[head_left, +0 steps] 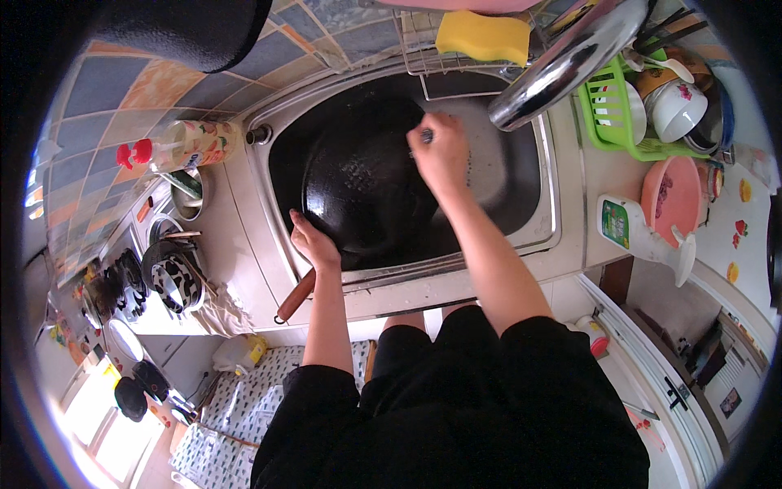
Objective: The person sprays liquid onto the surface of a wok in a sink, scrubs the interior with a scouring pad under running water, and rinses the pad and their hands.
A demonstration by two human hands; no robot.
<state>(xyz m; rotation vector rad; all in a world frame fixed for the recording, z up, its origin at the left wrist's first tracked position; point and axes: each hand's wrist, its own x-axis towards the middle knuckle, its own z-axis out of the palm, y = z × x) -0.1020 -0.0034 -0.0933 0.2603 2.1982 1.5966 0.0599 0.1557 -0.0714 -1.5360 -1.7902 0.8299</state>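
Note:
A large black wok point(366, 177) with a wooden handle point(296, 297) lies in the metal sink point(553, 202), tilted, its handle over the front left edge. My left hand point(316, 243) holds the wok's near left rim, with the thumb raised. At the wok's right side, my right hand point(441, 147) is closed around a small, dark, shiny thing, perhaps a metal scouring ball point(426, 136); most of it is hidden by the fingers. The curved chrome faucet point(544, 73) reaches over the sink's right part, to the right of my right hand.
A yellow sponge point(482, 38) rests on a wire rack behind the sink. Left stands a pump bottle point(189, 147). Right are a green dish basket point(602, 116) with bowls, a pink bowl point(672, 195) and a white spray bottle point(635, 229).

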